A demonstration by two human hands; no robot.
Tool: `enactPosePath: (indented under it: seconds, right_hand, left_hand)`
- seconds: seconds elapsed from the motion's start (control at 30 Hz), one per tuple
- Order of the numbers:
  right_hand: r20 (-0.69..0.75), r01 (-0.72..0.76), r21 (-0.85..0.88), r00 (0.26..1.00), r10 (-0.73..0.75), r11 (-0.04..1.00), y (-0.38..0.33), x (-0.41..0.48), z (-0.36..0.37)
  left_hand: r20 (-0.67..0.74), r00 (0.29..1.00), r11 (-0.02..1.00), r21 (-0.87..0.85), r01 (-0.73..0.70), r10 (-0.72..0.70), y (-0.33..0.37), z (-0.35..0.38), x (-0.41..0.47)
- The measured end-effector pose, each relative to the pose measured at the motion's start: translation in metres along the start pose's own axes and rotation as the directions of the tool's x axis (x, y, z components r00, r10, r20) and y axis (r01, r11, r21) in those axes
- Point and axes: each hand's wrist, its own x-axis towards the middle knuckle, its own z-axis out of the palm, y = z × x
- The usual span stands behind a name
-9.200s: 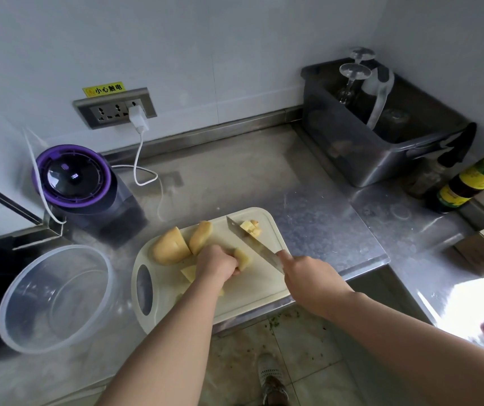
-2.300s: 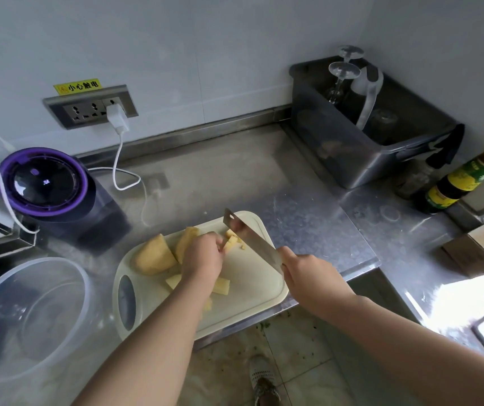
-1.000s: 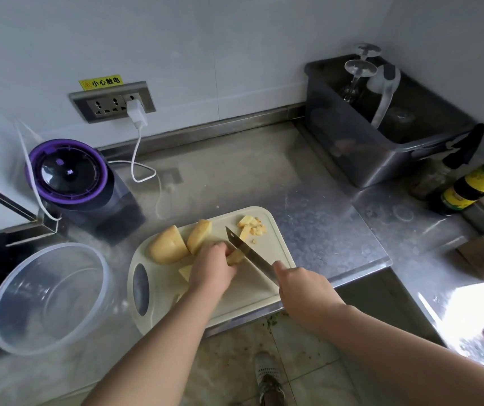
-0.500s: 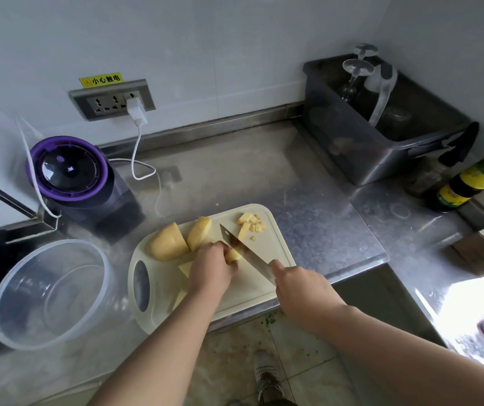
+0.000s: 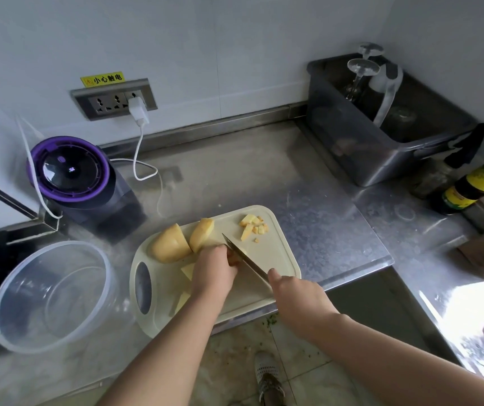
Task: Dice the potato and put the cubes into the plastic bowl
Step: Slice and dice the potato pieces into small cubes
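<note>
On the cream cutting board (image 5: 278,256) lie two big peeled potato chunks (image 5: 171,244), a few flat slices (image 5: 188,271) and a small heap of cubes (image 5: 253,225) at the far right corner. My left hand (image 5: 212,269) curls over a potato piece and hides most of it. My right hand (image 5: 296,297) grips the handle of a knife (image 5: 245,260), whose blade runs right against the left fingers. The clear plastic bowl (image 5: 9,291) stands to the left of the board with nothing in it.
A purple-lidded appliance (image 5: 69,171) stands behind the bowl, its white cable (image 5: 141,148) plugged into the wall socket. A dark bin (image 5: 378,148) holding upturned glasses sits at the back right, bottles (image 5: 475,183) beside it. The counter edge runs just under the board.
The knife blade has shifted left, closer against my left fingers, and my left hand has crept back along the piece. The cube heap has not moved.
</note>
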Motion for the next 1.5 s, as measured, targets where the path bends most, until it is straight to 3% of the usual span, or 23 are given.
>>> enactPosePath:
  seconds: [0.2,0.4,1.2,1.5]
  right_hand:
    - [-0.076,-0.073,0.081,0.994,0.079,0.994,0.007,0.008,-0.011]
    - [-0.090,-0.011,0.030,0.996,0.013,0.999,0.004,-0.006,-0.008]
    - [-0.004,0.009,-0.003,1.000,-0.009,1.000,-0.001,-0.004,0.008]
    - [-0.053,-0.024,-0.010,0.998,0.023,1.000,0.013,0.001,-0.004]
  left_hand:
    - [0.035,0.999,0.993,-0.116,0.004,0.000,-0.003,0.000,-0.001]
    - [0.011,1.000,0.988,-0.150,0.022,-0.020,-0.007,-0.004,-0.004]
    - [-0.017,0.999,0.998,0.033,-0.044,0.045,-0.007,-0.004,-0.003]
    - [0.031,0.997,0.997,-0.040,-0.063,0.064,-0.010,-0.001,0.001]
